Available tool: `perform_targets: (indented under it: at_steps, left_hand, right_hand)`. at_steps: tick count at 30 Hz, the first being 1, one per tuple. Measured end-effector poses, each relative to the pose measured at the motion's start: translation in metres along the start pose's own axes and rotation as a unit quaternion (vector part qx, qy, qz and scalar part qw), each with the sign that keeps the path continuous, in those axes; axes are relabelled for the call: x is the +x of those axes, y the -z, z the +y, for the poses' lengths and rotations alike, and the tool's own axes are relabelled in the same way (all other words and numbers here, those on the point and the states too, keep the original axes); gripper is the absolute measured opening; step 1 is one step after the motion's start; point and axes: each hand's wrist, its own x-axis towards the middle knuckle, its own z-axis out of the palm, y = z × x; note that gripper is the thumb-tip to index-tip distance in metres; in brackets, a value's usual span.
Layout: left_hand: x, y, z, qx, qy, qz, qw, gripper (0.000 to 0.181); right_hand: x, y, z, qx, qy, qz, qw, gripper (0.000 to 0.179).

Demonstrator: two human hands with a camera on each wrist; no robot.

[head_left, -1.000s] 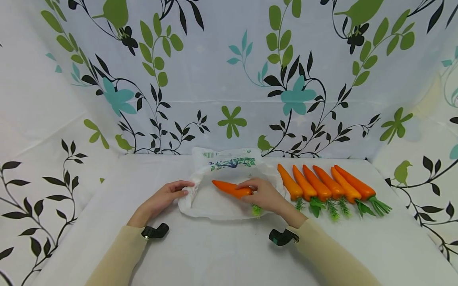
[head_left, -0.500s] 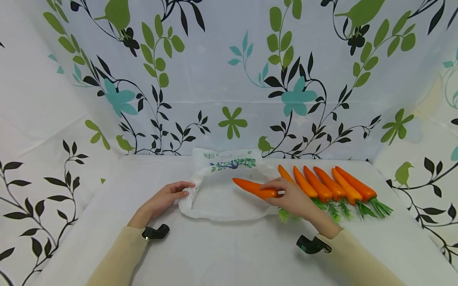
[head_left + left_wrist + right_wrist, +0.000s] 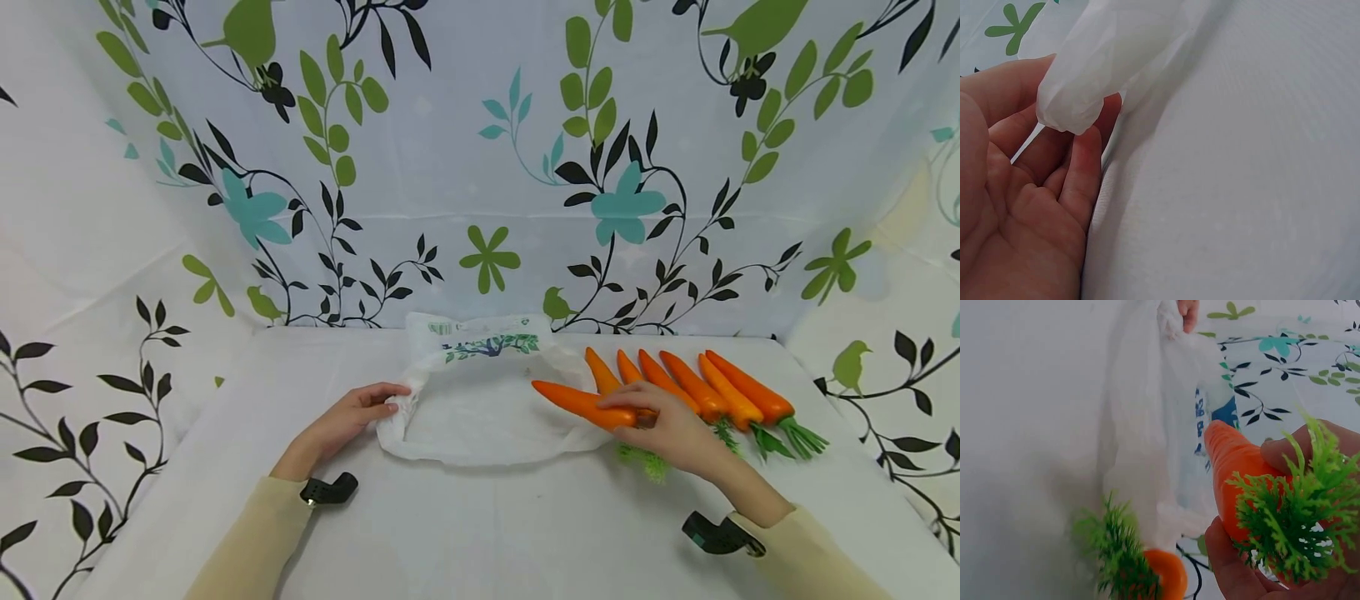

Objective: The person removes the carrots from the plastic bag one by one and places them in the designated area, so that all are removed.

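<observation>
A white plastic bag (image 3: 472, 429) with a tree print lies flat at mid-table, its mouth spread toward the near side. At its left rim my left hand (image 3: 347, 423) pinches the gathered plastic; the left wrist view shows the bunched film (image 3: 1079, 87) between thumb and fingers. My right hand (image 3: 678, 429) grips an orange toy carrot (image 3: 572, 400) by its thick end, tip pointing left over the bag's right edge. Frilly green leaves (image 3: 1297, 525) of this carrot hang out on the palm side in the right wrist view.
Several more carrots (image 3: 738, 396) lie side by side to the bag's right, tips away from me; the right hand overlaps the nearest ones. A white cloth covers the table (image 3: 480, 533). Behind it hangs a leaf-patterned curtain (image 3: 420, 183).
My right hand has carried the carrot rightward, from over the bag's middle to its right edge beside the row of carrots. The left hand has stayed at the bag's left rim.
</observation>
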Motion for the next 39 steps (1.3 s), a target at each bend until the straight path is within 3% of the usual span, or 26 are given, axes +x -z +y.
perform_targets:
  at_steps: [14,23,34,39]
  left_hand:
    - [-0.002,0.0,0.0,0.003,0.002,0.0,1.0,0.04]
    - [-0.001,0.0,0.001,0.008,0.002,0.003,1.0,0.038]
    - [-0.001,-0.001,0.001,-0.011,0.006,0.002,0.9999,0.038]
    - [-0.002,-0.002,0.002,-0.02,0.01,0.003,0.9997,0.038]
  right_hand:
    - [-0.035,0.036,0.026,0.028,-0.023,0.023,0.9991,0.032]
    - [-0.054,0.07,0.043,-0.026,-0.032,0.064,0.9971,0.033]
    - [-0.072,0.105,0.077,-0.045,-0.114,0.091,0.9882,0.043]
    - [-0.076,0.116,0.09,-0.05,-0.172,0.106,0.9782,0.053]
